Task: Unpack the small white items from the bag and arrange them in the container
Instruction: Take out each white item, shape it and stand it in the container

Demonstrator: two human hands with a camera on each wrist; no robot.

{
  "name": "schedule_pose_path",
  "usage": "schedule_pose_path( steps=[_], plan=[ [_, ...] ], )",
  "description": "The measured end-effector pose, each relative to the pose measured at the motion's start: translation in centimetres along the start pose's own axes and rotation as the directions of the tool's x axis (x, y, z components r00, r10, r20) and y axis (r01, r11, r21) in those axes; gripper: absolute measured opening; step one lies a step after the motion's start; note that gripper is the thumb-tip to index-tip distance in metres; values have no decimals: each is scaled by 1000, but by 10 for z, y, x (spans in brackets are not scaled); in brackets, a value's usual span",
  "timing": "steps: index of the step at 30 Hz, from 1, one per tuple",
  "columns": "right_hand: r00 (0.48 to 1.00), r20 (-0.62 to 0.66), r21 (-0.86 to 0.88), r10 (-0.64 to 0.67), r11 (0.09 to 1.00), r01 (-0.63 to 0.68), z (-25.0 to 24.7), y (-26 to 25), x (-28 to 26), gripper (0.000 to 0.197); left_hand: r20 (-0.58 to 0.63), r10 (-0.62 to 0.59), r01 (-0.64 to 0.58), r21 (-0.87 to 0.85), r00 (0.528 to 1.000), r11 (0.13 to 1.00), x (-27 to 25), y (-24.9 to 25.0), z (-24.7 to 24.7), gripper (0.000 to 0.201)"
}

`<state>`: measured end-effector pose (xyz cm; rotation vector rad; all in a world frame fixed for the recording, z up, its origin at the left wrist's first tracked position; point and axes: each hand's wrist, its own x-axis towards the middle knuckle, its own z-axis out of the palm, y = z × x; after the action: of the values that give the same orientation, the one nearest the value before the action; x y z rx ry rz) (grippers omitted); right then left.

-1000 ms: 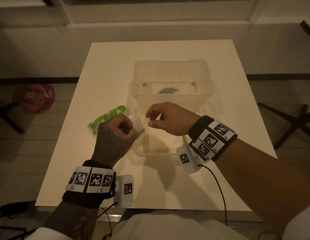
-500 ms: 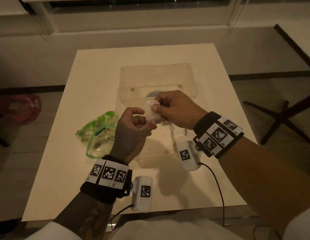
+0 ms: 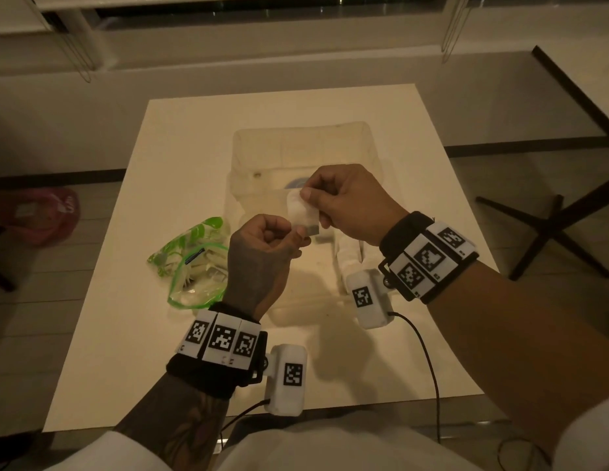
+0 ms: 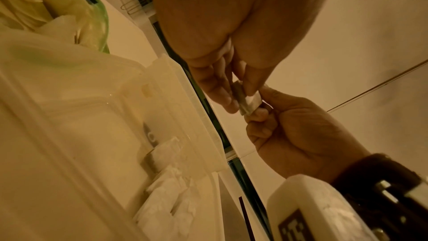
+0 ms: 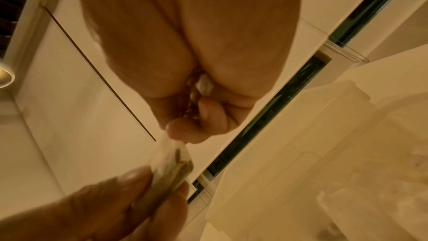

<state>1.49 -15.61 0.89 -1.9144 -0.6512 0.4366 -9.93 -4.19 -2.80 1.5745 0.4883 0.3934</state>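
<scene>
hands raised since earlier | both pinch white packet (image 3: 301, 212) | left-wrist view: packets in container (image 4: 162, 199)

bag (image 3: 190, 266) left of container (image 3: 303, 144) | both on table (image 3: 133, 334)

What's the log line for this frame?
left hand: pinches white packet | right hand: pinches same packet | position: above container | bag: open on table
</scene>
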Motion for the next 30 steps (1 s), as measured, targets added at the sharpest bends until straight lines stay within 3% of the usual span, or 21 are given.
schedule_pose_path(
  steps=[3,7,11,17,21,26,30],
  plan=[
    [1000,2,15,4,1000,-4,1,0,-3,13,19,11,-11,39,1000,999,-2,3,0,9],
    [1000,23,37,7,999,-8,0,-3,-7,13,25,-66,67,-20,997,998,-2,6,2,18],
    [1000,12,15,-2,1000,2,-1,0,-8,13,41,-95,97,-48,995,994,-5,8,0,10],
    [997,73,15,-25,1000,24,-2,-3,-13,12,176,-147,170,-127,973,977,-5,15,1,31],
    [997,67,18,-37,999,35,-3,-4,-15,12,161,-152,165,-70,975,984,-3,16,2,28],
    [996,82,33,-42,999,39,-6,-4,-17,12,250,-127,148,-67,960,987,-5,17,1,9],
    [997,79,73,-18,997,12,-9,-3,-20,12,248,-159,184,-79,956,980,-2,17,0,7]
  ],
)
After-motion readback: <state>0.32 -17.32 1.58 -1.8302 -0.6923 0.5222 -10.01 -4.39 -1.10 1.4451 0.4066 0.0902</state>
